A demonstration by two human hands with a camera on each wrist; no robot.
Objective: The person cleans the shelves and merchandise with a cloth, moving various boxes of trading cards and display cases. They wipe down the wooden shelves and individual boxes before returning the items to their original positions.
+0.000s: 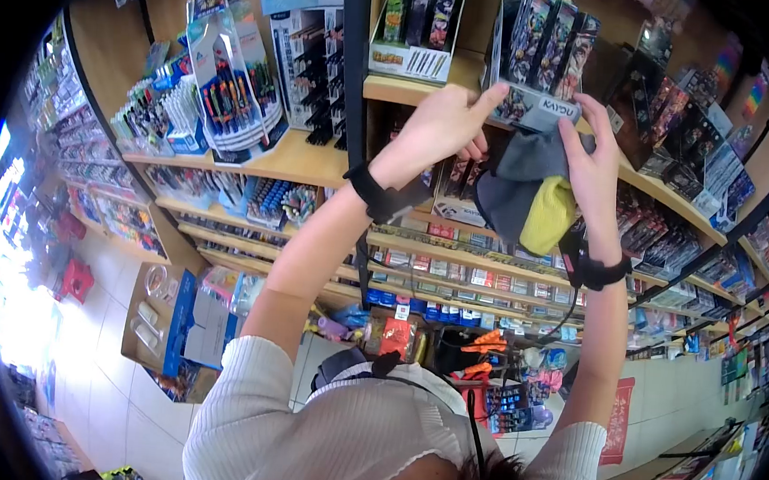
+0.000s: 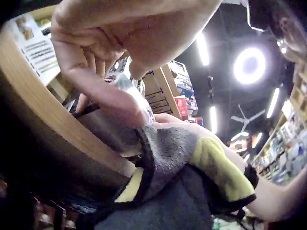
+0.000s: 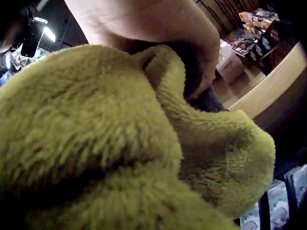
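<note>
A card display box point(image 1: 536, 108) marked KAYOU stands at the front of the upper shelf, filled with upright picture packs. My left hand point(image 1: 437, 128) is at its left front corner, thumb on the box and the other fingers bent below; the left wrist view shows thumb and forefinger on either side of the box's pale edge point(image 2: 130, 90). My right hand point(image 1: 593, 170) has its fingertips at the right front corner and holds a grey and yellow fleecy cloth point(image 1: 548, 218), which hangs below the box. The cloth's yellow pile point(image 3: 86, 115) hides most of the right wrist view.
Another pack display point(image 1: 410, 59) stands to the left on the same shelf point(image 1: 399, 89), with more boxes point(image 1: 694, 155) to the right. A pen stand point(image 1: 234, 96) is farther left. Lower racks hold small packets, and an open carton point(image 1: 142, 330) is on the floor.
</note>
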